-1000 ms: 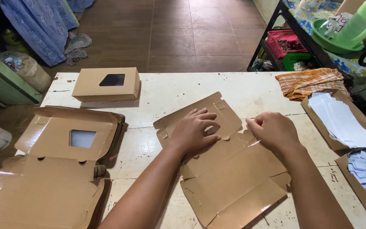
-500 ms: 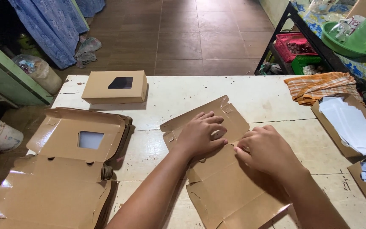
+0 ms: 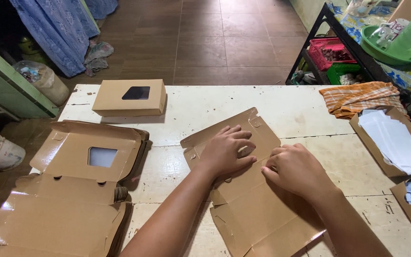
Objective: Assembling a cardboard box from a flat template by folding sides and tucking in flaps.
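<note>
Near left of the white, scuffed bench: stack of flat brown cardboard blanks, matte, each with a square window cutout. Far left: one assembled box, rectangular, dark window in its lid. Centre: unfolded carton blank, smooth brown card with creased flaps and tab slots, lying flat. Left hand palm down, fingers spread loosely, pressing the blank's far panel. Right hand just beside it, fingers curled narrow, knuckles up, resting on the blank along a crease. Far right: orange checked cloth; right edge: white paper sheets in a cardboard tray.
</note>
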